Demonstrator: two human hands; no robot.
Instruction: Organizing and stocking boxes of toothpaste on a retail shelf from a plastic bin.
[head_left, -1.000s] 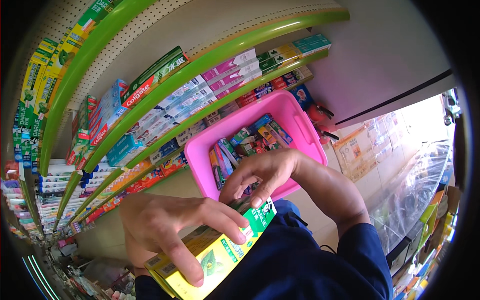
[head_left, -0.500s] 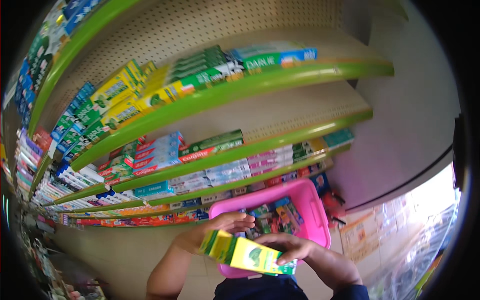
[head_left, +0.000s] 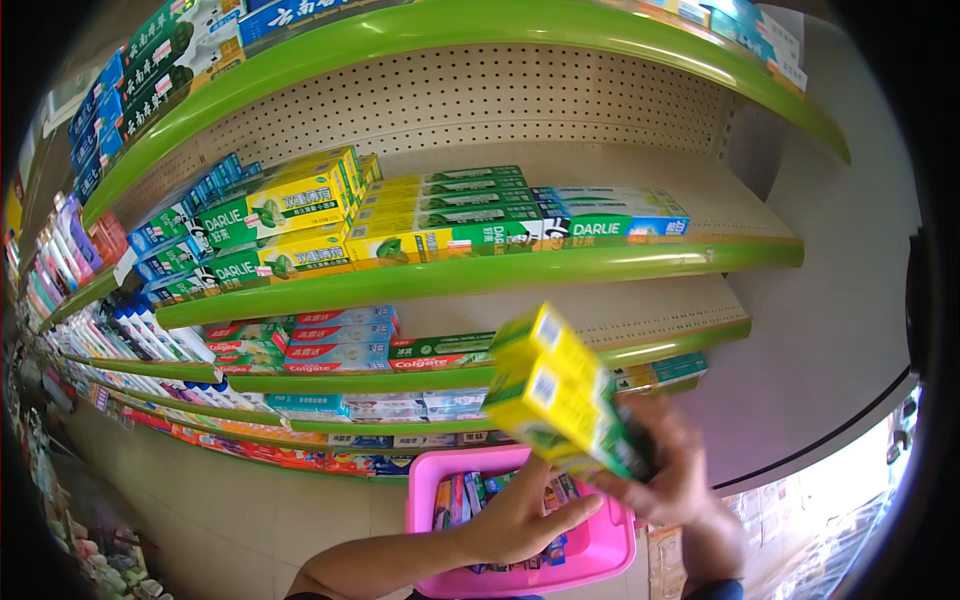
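Note:
My right hand is closed round the green end of a few yellow-and-green toothpaste boxes. They are held together, tilted, in front of the green-edged shelves, and slightly blurred. Just below them is my left hand, with its thumb stretched out and its fingertips close under the boxes. Whether those fingertips touch the boxes I cannot tell. Similar yellow-and-green toothpaste boxes lie stacked on the middle shelf, beside a row laid flat and some blue-and-green boxes.
A pink plastic tub holding several small packages stands on the floor below my hands. The lower shelf carries red, blue and green toothpaste boxes at its left. Toothbrush packs line the far left. A grey panel rises at right.
The toothpaste boxes have risen from above the tub to in front of the shelves, in my right hand. My left hand has dropped beneath them. The view has tilted up.

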